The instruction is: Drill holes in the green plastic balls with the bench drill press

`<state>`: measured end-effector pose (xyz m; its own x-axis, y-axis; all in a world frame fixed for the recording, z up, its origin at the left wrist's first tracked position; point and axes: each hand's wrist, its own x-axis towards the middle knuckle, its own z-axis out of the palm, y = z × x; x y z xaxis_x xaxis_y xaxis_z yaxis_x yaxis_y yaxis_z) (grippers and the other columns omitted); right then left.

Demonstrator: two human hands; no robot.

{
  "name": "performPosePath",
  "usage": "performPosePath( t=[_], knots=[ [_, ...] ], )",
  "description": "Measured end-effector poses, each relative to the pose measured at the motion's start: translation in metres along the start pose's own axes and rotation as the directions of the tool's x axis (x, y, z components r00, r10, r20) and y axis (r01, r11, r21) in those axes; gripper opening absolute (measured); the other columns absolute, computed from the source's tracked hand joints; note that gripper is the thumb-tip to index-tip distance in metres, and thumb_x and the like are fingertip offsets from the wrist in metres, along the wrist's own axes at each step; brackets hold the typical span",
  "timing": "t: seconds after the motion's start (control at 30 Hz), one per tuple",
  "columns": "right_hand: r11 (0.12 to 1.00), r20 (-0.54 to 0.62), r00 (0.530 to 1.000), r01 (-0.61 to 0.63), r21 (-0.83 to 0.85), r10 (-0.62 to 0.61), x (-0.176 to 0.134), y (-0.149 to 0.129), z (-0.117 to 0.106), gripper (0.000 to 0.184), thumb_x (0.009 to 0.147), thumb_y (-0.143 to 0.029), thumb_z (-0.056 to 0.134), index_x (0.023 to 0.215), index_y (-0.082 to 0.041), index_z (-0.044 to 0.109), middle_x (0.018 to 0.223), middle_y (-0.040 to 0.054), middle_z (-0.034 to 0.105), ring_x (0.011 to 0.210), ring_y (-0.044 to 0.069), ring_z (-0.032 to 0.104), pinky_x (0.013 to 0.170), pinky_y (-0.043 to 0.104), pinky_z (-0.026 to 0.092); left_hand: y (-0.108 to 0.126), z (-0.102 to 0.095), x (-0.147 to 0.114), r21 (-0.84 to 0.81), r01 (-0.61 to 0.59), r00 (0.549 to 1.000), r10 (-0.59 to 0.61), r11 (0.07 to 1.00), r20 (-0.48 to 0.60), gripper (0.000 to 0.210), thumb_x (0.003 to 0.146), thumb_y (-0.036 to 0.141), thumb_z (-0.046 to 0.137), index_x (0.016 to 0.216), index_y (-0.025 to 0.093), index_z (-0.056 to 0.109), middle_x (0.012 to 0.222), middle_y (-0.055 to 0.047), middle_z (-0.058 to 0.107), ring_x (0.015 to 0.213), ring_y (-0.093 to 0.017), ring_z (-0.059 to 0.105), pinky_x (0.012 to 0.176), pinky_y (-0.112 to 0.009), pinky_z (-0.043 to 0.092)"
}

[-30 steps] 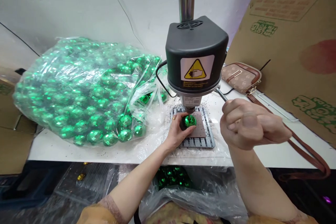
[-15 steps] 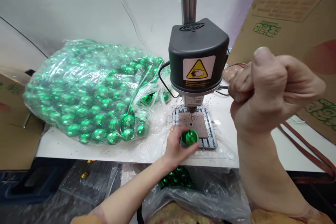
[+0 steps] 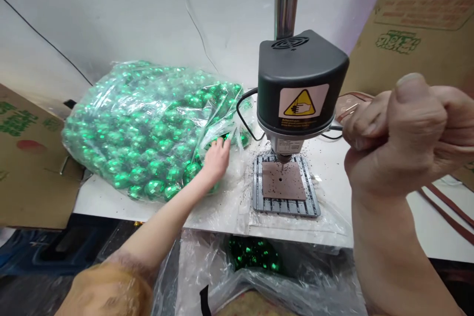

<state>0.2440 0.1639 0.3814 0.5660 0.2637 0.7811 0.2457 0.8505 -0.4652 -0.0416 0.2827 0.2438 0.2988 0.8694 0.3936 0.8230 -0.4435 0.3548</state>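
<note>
My left hand is at the mouth of a clear plastic bag full of shiny green faceted balls. Its fingers look slightly apart, and no ball shows in them; the fingertips are partly lost against the plastic. At the right, my right hand is wrapped in a fist around the feed lever of a small black bench drill press. Under the drill bit lies a brown square board with a hole, on the slotted metal base.
Dark shavings surround the base on the white table. Below the front edge, an open plastic bag holds more green balls. Cardboard boxes stand left and right. A brown strap lies at the right.
My left hand has moved left and up from the drill base to the bag's mouth. The green ball it held is gone from it. My right hand keeps its grip.
</note>
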Motion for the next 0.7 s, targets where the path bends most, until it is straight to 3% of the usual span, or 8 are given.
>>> performPosePath(
  t=[0.1,0.2,0.4,0.47,0.6,0.7],
  knots=[
    [1.000,0.003,1.000,0.000,-0.028,0.000,-0.001,-0.001,0.000,0.059,0.110,-0.036,0.074,0.062,-0.022,0.042,0.057,-0.0060,0.039,0.049,0.007,0.041,0.052,0.035,0.035,-0.021,-0.003,0.046,0.038,0.134,0.990,-0.132,0.990,-0.046,0.028,0.122,0.026,0.066,0.095,0.019,0.066,0.111,-0.009,0.065,0.116,-0.033,0.076,0.117,-0.063,0.063],
    [0.999,0.013,1.000,0.005,-0.045,-0.004,-0.001,-0.001,-0.001,0.060,0.111,-0.035,0.072,0.062,-0.021,0.041,0.057,-0.0060,0.038,0.049,0.006,0.041,0.053,0.033,0.037,-0.031,-0.005,0.056,0.041,0.166,0.985,-0.164,0.985,-0.046,0.035,0.119,0.027,0.073,0.087,0.020,0.061,0.107,-0.005,0.061,0.109,-0.025,0.073,0.121,-0.058,0.061],
    [0.999,0.022,0.999,0.032,-0.026,-0.032,0.000,0.003,-0.003,0.062,0.109,-0.043,0.078,0.061,-0.022,0.045,0.056,-0.0058,0.040,0.046,0.009,0.040,0.051,0.037,0.035,-0.025,-0.012,0.046,0.023,0.174,0.984,-0.174,0.984,-0.032,0.014,0.101,0.007,0.084,0.104,0.018,0.075,0.101,-0.004,0.065,0.103,-0.028,0.073,0.115,-0.053,0.063],
    [0.998,0.031,0.999,0.038,-0.049,-0.036,0.000,0.004,-0.003,0.063,0.110,-0.044,0.077,0.061,-0.022,0.043,0.056,-0.0061,0.038,0.047,0.008,0.040,0.053,0.037,0.037,-0.018,-0.013,0.039,-0.009,0.157,0.987,-0.157,0.988,-0.026,0.023,0.095,0.005,0.085,0.112,0.020,0.081,0.100,-0.004,0.069,0.101,-0.029,0.074,0.109,-0.047,0.064],
    [0.995,0.026,0.998,0.052,-0.081,-0.050,-0.002,0.003,-0.003,0.064,0.111,-0.045,0.075,0.063,-0.021,0.041,0.058,-0.0065,0.035,0.049,0.007,0.038,0.057,0.036,0.041,0.000,-0.005,0.014,-0.176,0.081,0.997,-0.076,0.981,0.032,0.038,0.100,0.010,0.070,0.131,0.025,0.082,0.094,-0.002,0.074,0.089,-0.025,0.074,0.094,-0.039,0.064],
    [0.996,0.028,0.997,0.066,-0.058,-0.065,-0.002,0.003,-0.002,0.062,0.112,-0.043,0.073,0.064,-0.021,0.042,0.058,-0.0066,0.036,0.048,0.006,0.039,0.056,0.034,0.038,0.010,0.013,-0.009,-0.134,-0.023,0.999,0.028,0.991,0.038,0.047,0.099,0.009,0.063,0.138,0.026,0.083,0.115,-0.009,0.079,0.107,-0.030,0.077,0.105,-0.045,0.064]
  ],
)
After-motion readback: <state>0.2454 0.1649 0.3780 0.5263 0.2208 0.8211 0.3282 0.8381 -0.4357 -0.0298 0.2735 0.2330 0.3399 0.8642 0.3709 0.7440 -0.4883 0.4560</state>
